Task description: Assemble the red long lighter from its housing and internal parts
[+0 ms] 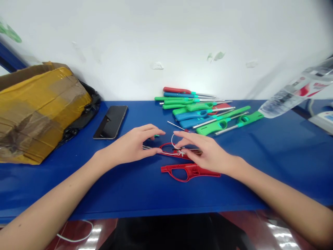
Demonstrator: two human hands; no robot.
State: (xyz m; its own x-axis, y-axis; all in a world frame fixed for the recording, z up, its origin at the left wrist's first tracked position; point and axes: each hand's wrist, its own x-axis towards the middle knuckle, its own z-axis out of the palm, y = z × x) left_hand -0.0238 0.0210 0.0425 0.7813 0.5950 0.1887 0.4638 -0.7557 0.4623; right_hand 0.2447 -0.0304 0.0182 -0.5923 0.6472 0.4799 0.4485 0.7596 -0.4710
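Mid-frame, your left hand (130,144), thumb and fingers spread, and your right hand (212,152), its grip unclear, bracket the upper red half-shell (184,156) and thin white wire (172,140). The shell looks light, stiff, best held by its edges; the wire, limp and fragile.

The right grip (208,152) covers part of the far red shell (175,156) and the near red shell's (191,170) upper edge; whether it touches the white wire (172,139) (very thin) is unclear. Left of the left grip (130,146), the taped box (47,114) is cut off; far right of the right grip, so is the bottle (281,100), its label (312,88) blurred.
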